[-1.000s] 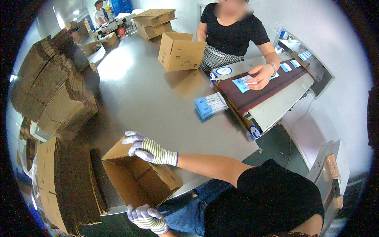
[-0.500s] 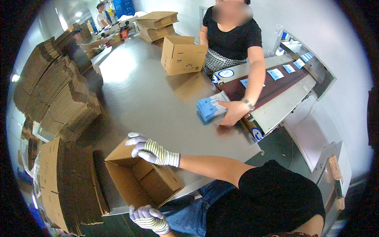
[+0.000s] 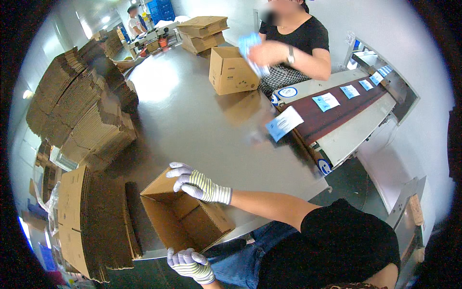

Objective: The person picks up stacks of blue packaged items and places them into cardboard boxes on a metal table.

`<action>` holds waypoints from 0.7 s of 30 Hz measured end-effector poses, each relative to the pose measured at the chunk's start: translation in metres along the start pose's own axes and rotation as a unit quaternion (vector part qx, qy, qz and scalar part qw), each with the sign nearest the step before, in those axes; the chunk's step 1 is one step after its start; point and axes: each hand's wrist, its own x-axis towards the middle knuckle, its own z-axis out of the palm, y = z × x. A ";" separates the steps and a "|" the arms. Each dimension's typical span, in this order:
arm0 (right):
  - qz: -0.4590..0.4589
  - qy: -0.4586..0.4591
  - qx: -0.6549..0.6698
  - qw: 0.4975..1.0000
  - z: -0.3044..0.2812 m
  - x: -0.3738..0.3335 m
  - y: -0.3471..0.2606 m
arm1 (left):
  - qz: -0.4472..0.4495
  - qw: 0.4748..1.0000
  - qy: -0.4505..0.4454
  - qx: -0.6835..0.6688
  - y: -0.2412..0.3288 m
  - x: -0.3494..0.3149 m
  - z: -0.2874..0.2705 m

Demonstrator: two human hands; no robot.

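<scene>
An open-topped cardboard box (image 3: 168,219) stands tilted at the table's near edge, its bare inside facing up. My right hand (image 3: 199,185), in a striped knit glove, curls over the box's upper rim. My left hand (image 3: 190,266), gloved alike, is bent round the lower corner; its fingertips are partly hidden. Across the table a co-worker's hand (image 3: 269,52) holds a bunch of blue-and-white packets (image 3: 249,45) above a second cardboard box (image 3: 231,72). One blue-and-white packet (image 3: 285,124) hangs over the end of the conveyor belt (image 3: 308,120).
Tall stacks of flattened cardboard boxes (image 3: 91,106) line the left side. More flat boxes (image 3: 96,221) stand on edge close to my box. Another pile (image 3: 202,33) lies at the far end of the metal table (image 3: 187,125). Several packets ride the belt at right.
The co-worker's hand has lifted the packets from the table to above the second box. A packet has reached the belt's end. My hands keep their place on my box; the view has shifted slightly.
</scene>
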 end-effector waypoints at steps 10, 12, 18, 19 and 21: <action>0.005 -0.003 0.003 1.000 0.000 -0.002 0.001 | 0.004 1.000 0.012 0.001 0.000 0.000 -0.001; 0.007 -0.004 0.008 1.000 0.000 -0.001 0.000 | 0.006 1.000 0.009 0.004 0.001 0.001 -0.002; 0.001 -0.054 0.047 0.997 -0.005 0.003 0.006 | 0.060 0.993 -0.102 -0.006 0.017 0.008 -0.010; -0.001 -0.051 0.069 0.996 -0.005 0.003 0.007 | 0.080 0.991 -0.102 -0.013 0.024 0.011 -0.011; -0.009 -0.037 0.078 0.996 0.000 0.003 0.006 | 0.074 0.990 -0.120 0.000 0.025 0.009 -0.010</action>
